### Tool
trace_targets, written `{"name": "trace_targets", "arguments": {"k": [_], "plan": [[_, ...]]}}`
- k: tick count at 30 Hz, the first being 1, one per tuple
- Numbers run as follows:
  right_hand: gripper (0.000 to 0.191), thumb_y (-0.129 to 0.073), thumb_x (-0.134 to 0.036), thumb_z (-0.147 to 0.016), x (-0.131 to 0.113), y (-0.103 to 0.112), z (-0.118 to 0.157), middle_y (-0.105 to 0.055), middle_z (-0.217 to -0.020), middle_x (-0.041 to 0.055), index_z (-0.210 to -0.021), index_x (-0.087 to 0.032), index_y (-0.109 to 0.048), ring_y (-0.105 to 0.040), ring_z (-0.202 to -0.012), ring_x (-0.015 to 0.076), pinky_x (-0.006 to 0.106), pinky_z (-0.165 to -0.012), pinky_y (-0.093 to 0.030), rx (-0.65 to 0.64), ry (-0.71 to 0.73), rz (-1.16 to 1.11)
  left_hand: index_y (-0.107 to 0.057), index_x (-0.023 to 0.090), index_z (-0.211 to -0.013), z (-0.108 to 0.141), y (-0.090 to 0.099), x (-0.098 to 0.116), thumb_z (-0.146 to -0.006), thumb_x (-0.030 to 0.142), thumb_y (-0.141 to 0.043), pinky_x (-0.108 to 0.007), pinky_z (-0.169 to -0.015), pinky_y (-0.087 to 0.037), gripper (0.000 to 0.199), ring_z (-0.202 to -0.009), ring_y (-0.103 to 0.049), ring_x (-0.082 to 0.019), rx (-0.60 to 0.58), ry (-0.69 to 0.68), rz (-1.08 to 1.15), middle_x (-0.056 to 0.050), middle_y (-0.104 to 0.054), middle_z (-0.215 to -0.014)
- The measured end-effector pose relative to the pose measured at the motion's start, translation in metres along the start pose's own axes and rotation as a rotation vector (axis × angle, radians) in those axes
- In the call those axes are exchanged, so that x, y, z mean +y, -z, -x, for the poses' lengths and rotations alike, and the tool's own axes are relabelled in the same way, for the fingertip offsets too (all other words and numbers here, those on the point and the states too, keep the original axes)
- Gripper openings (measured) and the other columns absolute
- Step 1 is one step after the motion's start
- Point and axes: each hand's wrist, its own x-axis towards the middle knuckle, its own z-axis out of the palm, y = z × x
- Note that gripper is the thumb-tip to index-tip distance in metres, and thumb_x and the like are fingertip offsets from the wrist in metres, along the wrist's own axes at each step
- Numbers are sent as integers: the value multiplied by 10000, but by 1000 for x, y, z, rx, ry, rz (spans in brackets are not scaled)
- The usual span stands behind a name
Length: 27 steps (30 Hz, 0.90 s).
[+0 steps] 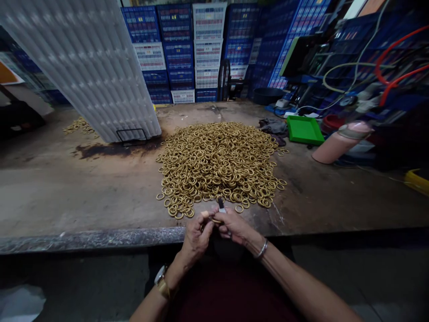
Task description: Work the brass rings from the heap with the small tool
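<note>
My left hand (197,237) is closed around a brass-coloured ring (216,220) near the table's front edge, with pale tape or a cover on one fingertip. Close against it, my right hand (236,227) is closed too. From its fingers sticks a small flat tool (221,205) with a dark end and a pale section; its kind I cannot make out. The fingers partly hide both tool and ring. Just beyond my hands lies a large heap of similar rings (217,161), a few of them loose along its near edge.
A tall translucent ribbed stack (87,67) stands at the left by a wire holder (132,135); more rings (80,126) lie behind it. Right of the heap are a green tray (304,129), a pink bottle (338,145) and hoses. Blue and white crates (209,53) line the back.
</note>
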Motion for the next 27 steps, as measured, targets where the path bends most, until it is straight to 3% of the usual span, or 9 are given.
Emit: {"name": "trace_targets", "arguments": {"k": [3, 10, 14, 18, 22, 27], "plan": [[215, -572, -271, -604, 1, -3, 0, -406, -519, -108, -743, -202, -423, -266, -323, 5, 132, -302, -188, -33, -50, -70, -619, 188, -935, 2, 0, -2, -775, 204, -532, -264, -667, -438, 183, -680, -592, -156, 39, -37, 0, -48, -664, -792], [207, -552, -358, -692, 3, -5, -1, -478, -535, -74, -740, -189, -442, -300, -320, 10, 130, -300, -212, 16, -86, 4, -569, 173, -816, 4, 1, -12, -812, 206, -487, -232, -612, -423, 89, -604, -563, -124, 65, -117, -144, 0, -617, -641], [287, -464, -459, -758, 8, 0, -3, -501, -551, -50, -726, -174, -470, -320, -324, 25, 147, -293, -217, 123, 40, 162, -550, 169, -790, 4, 2, -15, -805, 203, -482, -229, -590, -405, 78, -594, -539, -122, 106, -112, -278, -4, -597, -648], [235, -484, -406, -749, 12, 3, -4, -488, -494, -52, -695, -177, -486, -343, -345, 42, 161, -322, -238, 204, 183, 370, -550, 170, -752, 3, 2, -14, -775, 197, -504, -224, -568, -380, 58, -558, -506, -116, 133, -117, -335, 6, -567, -614], [194, -484, -329, -741, 13, 3, -8, -489, -486, -39, -632, -169, -500, -367, -397, 52, 168, -373, -268, 222, 280, 497, -545, 173, -690, 1, 2, -6, -759, 228, -517, -216, -542, -356, 92, -536, -469, -107, 128, 7, -188, 18, -541, -583], [197, -466, -335, -749, 13, 2, -11, -494, -493, -41, -656, -166, -504, -364, -386, 52, 175, -377, -268, 202, 290, 495, -529, 161, -637, -1, 6, 6, -784, 378, -499, -191, -461, -304, 264, -471, -395, -79, -48, 247, 127, 33, -471, -534]]}}
